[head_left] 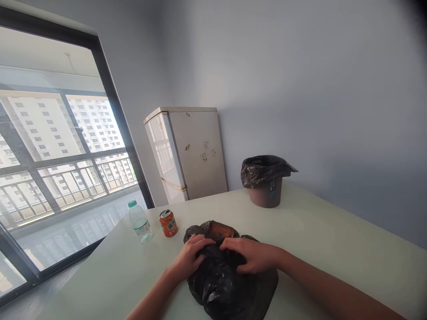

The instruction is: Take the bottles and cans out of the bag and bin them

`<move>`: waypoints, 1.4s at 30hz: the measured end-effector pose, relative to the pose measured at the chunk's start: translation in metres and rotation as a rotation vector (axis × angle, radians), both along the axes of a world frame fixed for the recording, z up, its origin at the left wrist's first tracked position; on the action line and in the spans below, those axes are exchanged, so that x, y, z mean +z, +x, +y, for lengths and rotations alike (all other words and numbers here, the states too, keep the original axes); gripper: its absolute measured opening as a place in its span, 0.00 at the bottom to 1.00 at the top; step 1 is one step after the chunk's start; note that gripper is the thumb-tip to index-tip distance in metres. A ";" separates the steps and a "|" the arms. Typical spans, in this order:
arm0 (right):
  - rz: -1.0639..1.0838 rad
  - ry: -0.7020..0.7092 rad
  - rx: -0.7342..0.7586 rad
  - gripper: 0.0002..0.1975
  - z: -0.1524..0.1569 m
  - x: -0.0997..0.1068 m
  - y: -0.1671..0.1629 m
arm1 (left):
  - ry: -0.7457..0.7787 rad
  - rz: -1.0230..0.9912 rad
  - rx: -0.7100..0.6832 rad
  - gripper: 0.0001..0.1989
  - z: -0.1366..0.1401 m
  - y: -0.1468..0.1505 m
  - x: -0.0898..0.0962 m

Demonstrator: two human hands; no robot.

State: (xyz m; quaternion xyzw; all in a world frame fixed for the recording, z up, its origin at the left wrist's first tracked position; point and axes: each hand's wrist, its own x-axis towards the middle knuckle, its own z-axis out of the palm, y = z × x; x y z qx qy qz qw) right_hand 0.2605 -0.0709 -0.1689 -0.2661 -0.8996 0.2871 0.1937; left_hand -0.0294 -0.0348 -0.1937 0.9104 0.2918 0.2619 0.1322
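Note:
A black plastic garbage bag (230, 293) lies bunched up on the table in front of me. My left hand (192, 254) grips its upper left part, the fingers curled over the plastic. From the other side, my right hand (251, 254) holds the bag with thumb and fingers bent into the folds. Between and just beyond the hands, an orange-brown surface (222, 230) shows at the bag's upper edge; I cannot tell what it is. The fingertips are partly hidden in the plastic.
Left of the bag stand an orange drink can (168, 223) and a clear plastic bottle (140, 222) with a green cap. A brown bin (265, 195) lined with a black bag stands at the pale table's (320, 226) far side. Behind are a fridge (200, 155) and a window.

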 end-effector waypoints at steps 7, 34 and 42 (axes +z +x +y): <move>0.169 0.038 0.002 0.08 0.000 -0.001 -0.002 | -0.001 0.037 -0.094 0.17 0.002 -0.003 0.002; 0.091 -0.049 0.077 0.39 -0.004 0.007 0.001 | -0.086 0.085 -0.169 0.14 -0.003 0.001 0.000; 0.108 0.066 -0.058 0.22 -0.008 0.008 0.003 | -0.074 0.254 -0.183 0.17 -0.003 0.005 -0.006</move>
